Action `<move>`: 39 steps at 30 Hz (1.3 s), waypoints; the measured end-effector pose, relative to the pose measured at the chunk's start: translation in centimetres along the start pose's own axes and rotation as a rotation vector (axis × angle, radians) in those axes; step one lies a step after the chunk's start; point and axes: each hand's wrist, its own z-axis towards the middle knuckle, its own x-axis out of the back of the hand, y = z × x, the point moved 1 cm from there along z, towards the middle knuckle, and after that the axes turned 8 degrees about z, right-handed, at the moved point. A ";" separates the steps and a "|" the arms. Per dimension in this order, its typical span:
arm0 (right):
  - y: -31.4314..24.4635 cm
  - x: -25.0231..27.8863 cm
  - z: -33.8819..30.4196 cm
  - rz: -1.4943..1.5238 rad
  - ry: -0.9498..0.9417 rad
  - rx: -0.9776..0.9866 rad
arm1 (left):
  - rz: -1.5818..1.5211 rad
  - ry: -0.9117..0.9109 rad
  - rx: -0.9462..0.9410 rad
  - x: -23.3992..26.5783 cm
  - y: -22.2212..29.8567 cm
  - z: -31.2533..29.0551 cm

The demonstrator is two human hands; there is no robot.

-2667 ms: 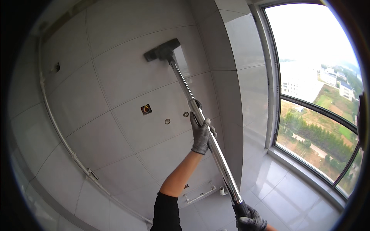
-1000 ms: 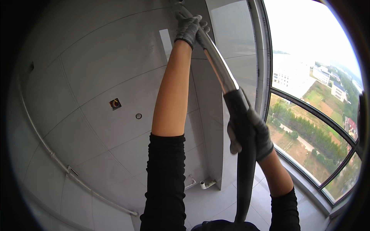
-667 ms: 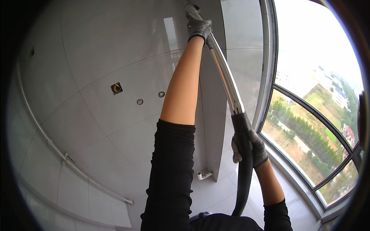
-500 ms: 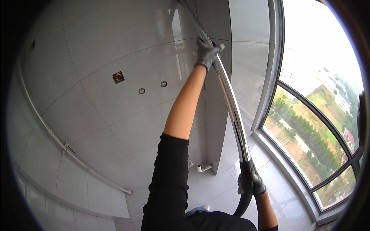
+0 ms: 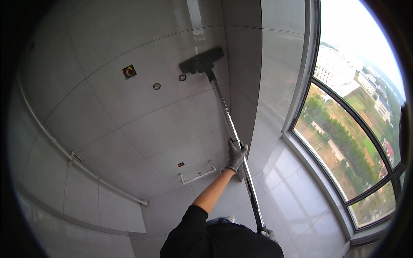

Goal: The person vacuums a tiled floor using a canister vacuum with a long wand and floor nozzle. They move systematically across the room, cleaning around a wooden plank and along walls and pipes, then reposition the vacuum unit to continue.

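A vacuum cleaner wand, a long chrome tube, slants up and to the left across the tiled wall. Its wide black brush head lies against the wall, just above a round fitting. Partway along the tube, my left hand in a grey glove is wrapped round it. My right hand, gloved too, closes on the dark handle end near my body. My torso partly hides that hand and what lies below the handle.
An open electrical box with wires and another round fitting sit in the wall. A white pipe runs along the left; a short pipe sits low on the wall. A tall window fills the right side.
The wand has come down, bringing its brush head into view. My left hand has dropped from high up, and my right hand has moved lower, closer to my body.
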 end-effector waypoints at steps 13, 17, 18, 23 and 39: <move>-11.5 -7.9 3.0 -0.011 -0.364 -0.035 | -0.555 -0.053 -0.347 8.5 17.5 4.3; -3.9 -1.8 0.7 -0.075 -0.114 -0.075 | -0.456 -0.041 -0.022 6.3 7.9 -2.5; -2.3 -0.9 0.3 -0.138 -0.015 -0.148 | -0.464 -0.045 0.055 6.2 6.1 -3.5; -2.3 -1.1 -0.9 -0.132 -0.067 -0.012 | -0.448 0.016 0.009 6.4 4.8 -3.9; -11.9 -10.4 -0.5 -0.413 -0.052 0.060 | -0.572 0.226 -0.061 18.7 12.2 -2.7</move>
